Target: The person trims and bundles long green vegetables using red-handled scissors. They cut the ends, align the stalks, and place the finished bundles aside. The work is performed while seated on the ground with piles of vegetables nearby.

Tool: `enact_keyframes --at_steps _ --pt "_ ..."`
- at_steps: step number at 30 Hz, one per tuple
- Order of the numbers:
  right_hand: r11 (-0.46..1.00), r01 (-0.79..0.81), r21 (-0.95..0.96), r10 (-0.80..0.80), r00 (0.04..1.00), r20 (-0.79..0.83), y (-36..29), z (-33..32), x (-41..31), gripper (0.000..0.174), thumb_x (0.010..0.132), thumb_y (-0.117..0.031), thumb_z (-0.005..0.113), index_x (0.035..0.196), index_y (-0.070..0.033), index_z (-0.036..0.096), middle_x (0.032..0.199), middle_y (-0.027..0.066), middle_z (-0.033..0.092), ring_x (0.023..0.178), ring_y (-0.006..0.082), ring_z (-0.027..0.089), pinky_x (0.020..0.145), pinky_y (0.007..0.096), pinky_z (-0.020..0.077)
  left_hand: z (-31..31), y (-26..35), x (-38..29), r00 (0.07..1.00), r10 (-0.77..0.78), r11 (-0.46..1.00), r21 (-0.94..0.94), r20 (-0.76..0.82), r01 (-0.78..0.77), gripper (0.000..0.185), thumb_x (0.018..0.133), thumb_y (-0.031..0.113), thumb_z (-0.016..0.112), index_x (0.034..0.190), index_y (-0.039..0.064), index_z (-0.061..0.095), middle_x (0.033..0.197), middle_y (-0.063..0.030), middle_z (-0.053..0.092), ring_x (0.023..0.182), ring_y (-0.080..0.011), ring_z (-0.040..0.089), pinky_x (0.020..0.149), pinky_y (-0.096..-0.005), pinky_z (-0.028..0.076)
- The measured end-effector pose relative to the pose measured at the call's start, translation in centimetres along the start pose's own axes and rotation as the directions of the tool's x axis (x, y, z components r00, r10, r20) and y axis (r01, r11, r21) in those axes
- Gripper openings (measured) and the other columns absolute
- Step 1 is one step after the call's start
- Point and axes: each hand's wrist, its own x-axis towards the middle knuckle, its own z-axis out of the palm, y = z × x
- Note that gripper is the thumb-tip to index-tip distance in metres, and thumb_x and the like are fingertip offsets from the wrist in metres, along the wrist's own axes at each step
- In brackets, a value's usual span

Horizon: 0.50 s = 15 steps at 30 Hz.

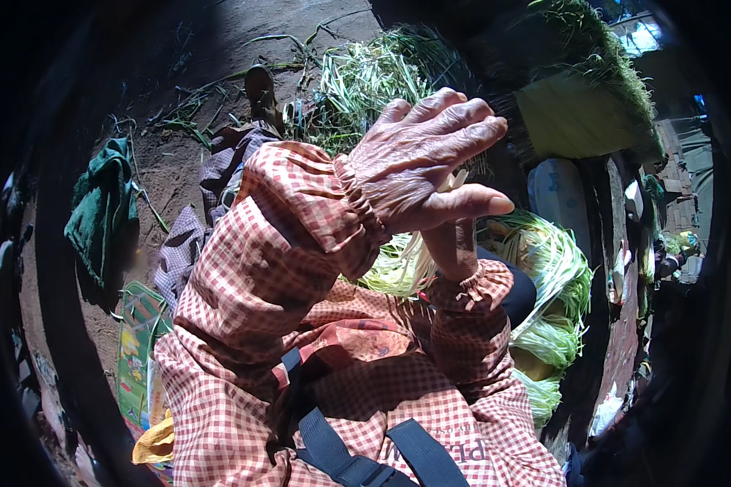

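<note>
My left hand [423,152] is raised in front of me, back up, its thumb held away from the fingers. Nothing shows in its grasp. Behind it is my right hand [454,243], of which little more than the wrist can be seen; its fingers are hidden. Pale plant stems [402,265] lie over my lap, under the two wrists, and a few pale ends [455,181] show by the left thumb. Close to my right forearm lie several bundles of long pale-green stems [557,268].
A heap of cut leaves and stems [377,79] covers the ground ahead. To the left are a green cloth [103,207] and a printed green bag or sheet [137,353]. A yellowish board-like thing [575,115] with greens above it stands front right. A wooden beam [621,341] runs along the right.
</note>
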Motion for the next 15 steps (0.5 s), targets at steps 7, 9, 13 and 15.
enact_keyframes --at_steps 7,9,13,15 --pt "0.94 0.083 0.33 -0.033 0.988 -0.153 -3.3 -4.3 -0.2 0.015 0.087 -0.01 0.056 0.099 -0.006 0.049 0.078 0.0047 0.052 0.07 0.0155 0.055 0.07 0.034 0.0448 3.1 -2.5 0.6 0.969 0.099 0.82 -0.533 -0.225 -0.207 0.094 0.07 0.041 0.073 0.138 -0.001 0.024 0.136 -0.0208 0.036 0.13 -0.0261 0.029 0.107 -0.0372 0.022" --pt "0.828 0.27 0.492 -0.291 0.956 -0.035 -4.5 -6.5 0.7 0.009 0.09 -0.017 0.053 0.092 -0.01 0.048 0.071 0.0015 0.048 0.067 0.016 0.054 0.069 0.037 0.0433 7.6 -2.4 -1.9 0.988 0.104 0.867 -0.496 0.113 -0.035 0.09 0.07 0.037 0.074 0.136 -0.001 0.027 0.129 -0.0207 0.043 0.121 -0.0312 0.041 0.101 -0.0391 0.03" --pt "0.698 0.408 0.588 -0.488 0.872 -0.026 -6.9 -9.9 0.7 0.016 0.091 -0.028 0.052 0.091 -0.012 0.049 0.071 -0.0007 0.049 0.072 0.0199 0.054 0.077 0.0424 0.0382 14.5 -5.4 -9.0 0.882 -0.322 0.941 0.01 0.345 0.339 0.087 0.064 0.05 0.07 0.134 0.013 0.033 0.13 -0.0132 0.043 0.122 -0.0318 0.039 0.094 -0.054 0.031" --pt "0.708 0.442 0.551 -0.493 0.868 -0.062 -7.0 -10.6 0.6 0.016 0.091 -0.028 0.052 0.092 -0.012 0.05 0.074 0.0005 0.052 0.081 0.0233 0.054 0.081 0.0453 0.0375 14.0 -8.4 -11.5 0.702 -0.463 0.885 0.229 0.542 0.406 0.105 0.058 0.055 0.075 0.139 0.013 0.023 0.143 -0.0132 0.028 0.131 -0.0334 0.026 0.101 -0.0614 0.02"
